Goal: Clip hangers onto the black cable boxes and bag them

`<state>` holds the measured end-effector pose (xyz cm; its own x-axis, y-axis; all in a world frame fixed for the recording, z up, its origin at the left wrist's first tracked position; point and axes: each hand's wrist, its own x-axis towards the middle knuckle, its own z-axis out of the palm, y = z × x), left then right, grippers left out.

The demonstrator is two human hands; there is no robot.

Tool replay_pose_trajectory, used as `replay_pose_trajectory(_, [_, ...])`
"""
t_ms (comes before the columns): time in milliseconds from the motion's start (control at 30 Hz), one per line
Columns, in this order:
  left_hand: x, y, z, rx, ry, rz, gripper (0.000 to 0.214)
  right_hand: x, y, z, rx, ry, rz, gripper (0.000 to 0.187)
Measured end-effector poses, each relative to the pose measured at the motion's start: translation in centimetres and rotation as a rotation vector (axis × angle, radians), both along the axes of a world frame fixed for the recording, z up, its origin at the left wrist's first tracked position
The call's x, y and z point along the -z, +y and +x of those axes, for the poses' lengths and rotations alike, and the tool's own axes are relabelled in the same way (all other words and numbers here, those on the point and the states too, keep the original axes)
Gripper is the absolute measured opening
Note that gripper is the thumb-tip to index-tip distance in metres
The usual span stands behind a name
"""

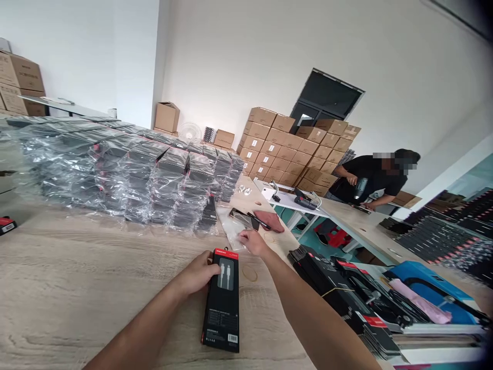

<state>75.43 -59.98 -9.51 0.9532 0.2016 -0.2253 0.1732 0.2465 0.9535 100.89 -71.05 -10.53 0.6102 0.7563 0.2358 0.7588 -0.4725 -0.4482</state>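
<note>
My left hand point(196, 273) grips the upper left side of a black retail box point(221, 303) for a white charging cable, which lies flat on the light wood table point(96, 288). My right hand point(254, 242) rests with its fingertips on a transparent plastic bag point(231, 226). Inside or on that bag lies a dark cable or strip point(242, 218). A dusty pink cloth point(269, 221) lies just beyond my right hand. A thin rubber band point(250, 275) lies on the table between my hands.
Film-wrapped stacks of black boxes point(127, 174) fill the far table. Stacked cardboard cartons point(285, 149) stand behind. At right, a co-worker point(370, 177) holds a dark power tool at another table. Loose black boxes point(346, 288) and a blue bag point(427, 293) lie close to my right forearm.
</note>
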Motion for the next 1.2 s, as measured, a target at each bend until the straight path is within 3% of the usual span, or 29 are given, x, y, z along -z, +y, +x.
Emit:
replay_pose_trajectory(200, [0.9, 0.0, 0.4, 0.022, -0.038, 0.075, 0.036, -3.1, 0.0, 0.2, 0.062, -0.167, 0.077, 0.019])
replay_pose_trajectory(300, [0.5, -0.1, 0.4, 0.008, -0.059, 0.058, 0.035, -4.1, 0.7, -0.1, 0.020, -0.178, 0.062, 0.013])
replay_pose_trajectory(433, [-0.1, -0.1, 0.2, -0.018, -0.132, 0.016, 0.037, -3.9, 1.4, -0.1, -0.015, -0.099, 0.014, 0.011])
replay_pose_trajectory(600, [0.3, 0.1, 0.3, -0.086, -0.131, 0.107, 0.056, -3.4, 1.4, 0.1, -0.025, 0.006, 0.052, 0.015])
replay_pose_trajectory(733, [0.5, 0.0, 0.3, -0.051, -0.160, 0.074, 0.069, -3.2, 1.5, -0.3, -0.086, 0.130, 0.071, 0.014])
replay_pose_trajectory(933, [0.7, -0.1, 0.4, -0.061, -0.171, 0.114, 0.069, -2.9, 1.9, -1.4, -0.153, 0.233, 0.100, 0.013])
replay_pose_trajectory(1067, [1.9, -0.1, 0.8, -0.059, -0.197, 0.124, 0.067, -3.3, 1.8, -1.0, -0.099, 0.215, 0.197, 0.018])
replay_pose_trajectory(1200, [2.4, -0.1, 1.0, -0.077, -0.225, 0.124, 0.066, -4.1, 1.4, 0.4, 0.049, 0.160, 0.384, 0.026])
